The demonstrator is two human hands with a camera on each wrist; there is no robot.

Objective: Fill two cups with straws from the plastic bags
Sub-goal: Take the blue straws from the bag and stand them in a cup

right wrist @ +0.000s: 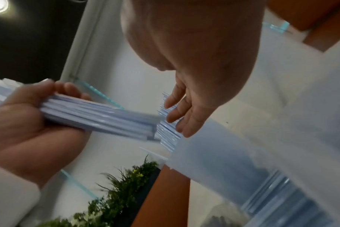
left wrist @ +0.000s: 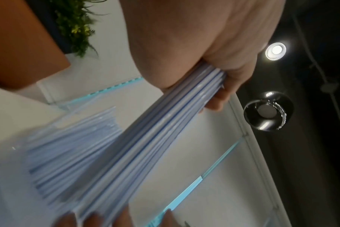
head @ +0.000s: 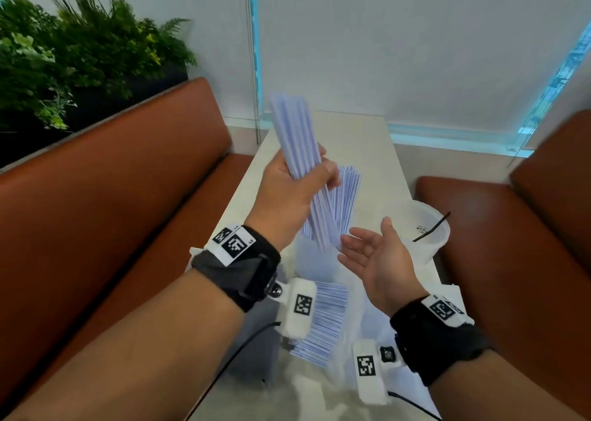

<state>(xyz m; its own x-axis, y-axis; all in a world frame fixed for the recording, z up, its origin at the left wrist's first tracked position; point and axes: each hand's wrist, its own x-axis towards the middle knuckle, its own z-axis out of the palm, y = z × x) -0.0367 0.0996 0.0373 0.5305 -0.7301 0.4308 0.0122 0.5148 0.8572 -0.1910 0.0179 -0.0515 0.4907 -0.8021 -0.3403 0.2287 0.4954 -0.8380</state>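
My left hand [head: 289, 187] grips a thick bundle of pale blue wrapped straws [head: 295, 139], lifted above the table and tilted up and away; its lower end hangs near my right palm. The grip shows close up in the left wrist view, fingers [left wrist: 221, 92] curled round the bundle [left wrist: 161, 126]. My right hand [head: 367, 251] is open, palm turned left, just right of the bundle's lower end and holding nothing [right wrist: 177, 113]. More straws [head: 347, 200] stand behind the bundle. A translucent cup [head: 428, 228] stands at the table's right edge. A clear plastic bag of straws [head: 323, 318] lies near me.
The narrow white table [head: 358, 139] runs between two orange-brown bench seats [head: 112, 177] [head: 511, 228]. Green plants [head: 70, 56] sit behind the left bench. A window with a white blind [head: 415, 53] closes the far end.
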